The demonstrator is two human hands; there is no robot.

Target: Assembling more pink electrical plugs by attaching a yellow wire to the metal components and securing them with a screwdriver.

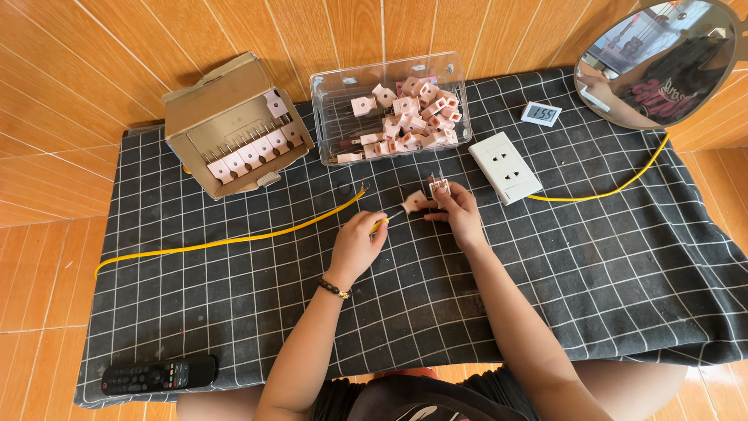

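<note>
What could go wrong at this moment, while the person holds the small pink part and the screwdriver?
1. The screwdriver in the left hand points toward the right hand; a slip might jab the fingers.
2. The pink part is small and pinched only by fingertips, so it may drop onto the black cloth.
3. The yellow cable lies close beside the left forearm, which might snag and drag it.

Single head view, steep downward look from above the near edge of the black grid-patterned cloth mat (592,257) on the wooden floor (47,257), moderately close, facing the far edge.
</note>
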